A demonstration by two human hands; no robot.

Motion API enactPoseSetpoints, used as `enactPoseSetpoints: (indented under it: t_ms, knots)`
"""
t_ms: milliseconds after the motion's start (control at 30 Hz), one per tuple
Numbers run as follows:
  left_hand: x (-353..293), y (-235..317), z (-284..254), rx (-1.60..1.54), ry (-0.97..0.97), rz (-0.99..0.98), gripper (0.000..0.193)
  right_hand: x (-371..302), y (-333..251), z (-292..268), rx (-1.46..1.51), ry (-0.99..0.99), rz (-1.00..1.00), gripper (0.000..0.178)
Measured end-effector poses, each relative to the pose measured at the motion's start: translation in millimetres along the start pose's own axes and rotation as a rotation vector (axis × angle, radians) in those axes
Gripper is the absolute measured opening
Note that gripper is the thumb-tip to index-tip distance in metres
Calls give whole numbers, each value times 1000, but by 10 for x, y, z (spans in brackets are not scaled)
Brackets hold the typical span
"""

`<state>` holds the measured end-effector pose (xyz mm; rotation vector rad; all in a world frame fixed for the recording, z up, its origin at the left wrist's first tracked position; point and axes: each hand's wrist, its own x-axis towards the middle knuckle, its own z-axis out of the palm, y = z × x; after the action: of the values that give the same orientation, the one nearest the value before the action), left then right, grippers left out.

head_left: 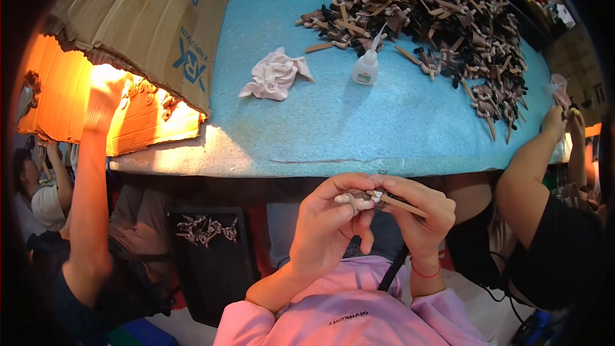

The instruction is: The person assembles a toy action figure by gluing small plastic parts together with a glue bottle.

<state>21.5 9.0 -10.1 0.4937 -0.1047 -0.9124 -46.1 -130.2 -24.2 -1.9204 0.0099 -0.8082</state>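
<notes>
Just off the table's front edge, both my hands are closed on one small figurine [362,201] with pale limbs and a brown body. A flat tan stick [402,205] juts from it toward the right. My left hand [323,227] pinches the figurine's pale end, and my right hand [419,214] grips the side with the stick. My fingertips partly cover the middle of the figurine. Beyond my hands, a small white squeeze bottle [365,69] with a thin pointed nozzle stands upright on the blue table [288,134]. A crumpled pale pink cloth [275,75] lies to its left.
A large heap of similar figurines with sticks [442,19] covers the table's far right. At left, a cardboard box [147,19] hangs over a brightly lit space where a co-worker's arm [93,173] reaches. Another person's arm [528,179] is at right. A black tray [214,275] holds several figurines.
</notes>
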Motion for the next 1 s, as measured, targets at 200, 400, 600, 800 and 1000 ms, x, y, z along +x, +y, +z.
enactPoseSetpoints:
  t_ms: [200,400,600,800,1000]
  knots:
    - [-3,14,-3,151,-43,79,28,27,14,27,42,5,-2,24]
    - [-7,55,5,185,35,43,30,46,-79,-25,40,-50,49,30]
    - [-20,43,-57,159,38,2,32,47,-238,-25,-130,-44,-22,37]
    - [-20,20,-78,128,32,4,33,54,-254,-30,-108,3,-148,36]
    - [18,37,-97,150,11,-23,41,20,-340,-43,-26,6,116,25]
